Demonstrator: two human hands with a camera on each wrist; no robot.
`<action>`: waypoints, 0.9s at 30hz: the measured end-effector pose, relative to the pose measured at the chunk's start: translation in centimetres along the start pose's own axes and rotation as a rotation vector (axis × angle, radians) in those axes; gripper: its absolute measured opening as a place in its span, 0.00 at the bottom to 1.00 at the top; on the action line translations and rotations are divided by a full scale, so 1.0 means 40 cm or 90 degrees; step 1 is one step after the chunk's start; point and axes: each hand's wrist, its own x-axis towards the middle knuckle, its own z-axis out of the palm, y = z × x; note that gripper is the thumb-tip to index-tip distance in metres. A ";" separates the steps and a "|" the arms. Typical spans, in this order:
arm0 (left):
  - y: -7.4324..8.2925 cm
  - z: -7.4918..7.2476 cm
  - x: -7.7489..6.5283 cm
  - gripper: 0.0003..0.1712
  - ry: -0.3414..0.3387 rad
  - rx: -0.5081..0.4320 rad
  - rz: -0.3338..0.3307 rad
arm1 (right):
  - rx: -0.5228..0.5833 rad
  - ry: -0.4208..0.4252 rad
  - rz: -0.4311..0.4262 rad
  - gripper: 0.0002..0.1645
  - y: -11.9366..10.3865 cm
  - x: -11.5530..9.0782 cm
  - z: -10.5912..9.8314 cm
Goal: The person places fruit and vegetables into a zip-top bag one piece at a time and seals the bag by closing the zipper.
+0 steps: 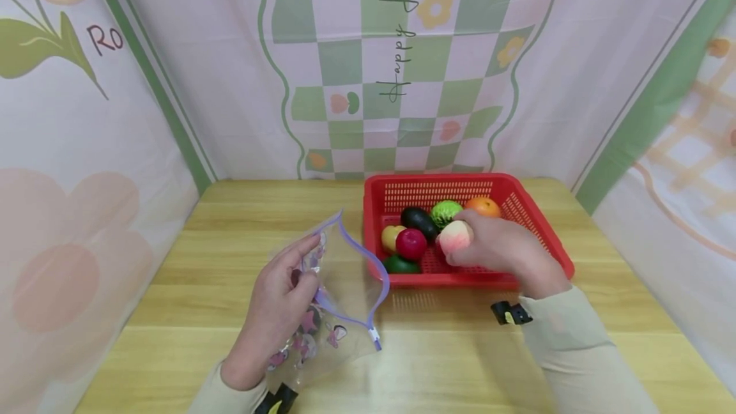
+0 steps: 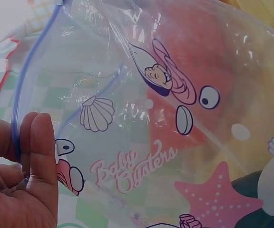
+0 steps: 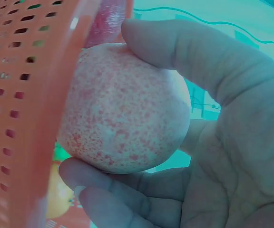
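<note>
In the head view my left hand (image 1: 278, 312) pinches the edge of a clear zip bag (image 1: 351, 273) with a purple-blue rim and a white slider. The bag's mouth gapes toward the basket. Shells, a pink starfish (image 2: 218, 197) and "Baby Oysters" lettering are printed on it in the left wrist view. My right hand (image 1: 497, 245) grips a pale pink peach (image 1: 456, 236) over the red basket (image 1: 460, 280). Thumb and fingers curl round the peach (image 3: 127, 109) in the right wrist view, beside the basket's wall (image 3: 18, 118).
Inside the basket lie a dark avocado-like fruit (image 1: 418, 222), a green bumpy fruit (image 1: 446, 214), an orange (image 1: 484, 207), a dark red fruit (image 1: 411, 245), a yellow fruit (image 1: 391, 238) and a dark green one (image 1: 401, 265). The wooden table (image 1: 230, 260) meets a patterned curtain (image 1: 379, 56) behind.
</note>
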 end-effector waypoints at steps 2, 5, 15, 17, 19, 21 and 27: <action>0.000 0.000 0.000 0.34 0.003 0.003 0.003 | 0.009 0.010 0.004 0.47 -0.004 -0.006 -0.005; 0.001 0.000 0.002 0.34 0.006 0.008 0.006 | 0.012 0.026 0.008 0.50 -0.013 -0.016 -0.014; 0.000 0.000 0.004 0.34 0.005 0.014 0.006 | 0.009 0.094 -0.042 0.53 -0.047 -0.048 -0.033; 0.000 0.000 0.003 0.34 0.004 0.012 0.004 | 0.008 0.109 -0.057 0.51 -0.059 -0.054 -0.036; 0.001 0.000 0.003 0.34 0.003 0.009 0.001 | 0.005 0.122 -0.072 0.50 -0.073 -0.060 -0.038; 0.001 0.001 0.002 0.34 0.003 0.007 0.000 | 0.007 0.131 -0.084 0.49 -0.088 -0.066 -0.039; 0.001 0.003 0.002 0.33 0.005 0.004 -0.002 | 0.007 0.146 -0.122 0.50 -0.137 -0.086 -0.030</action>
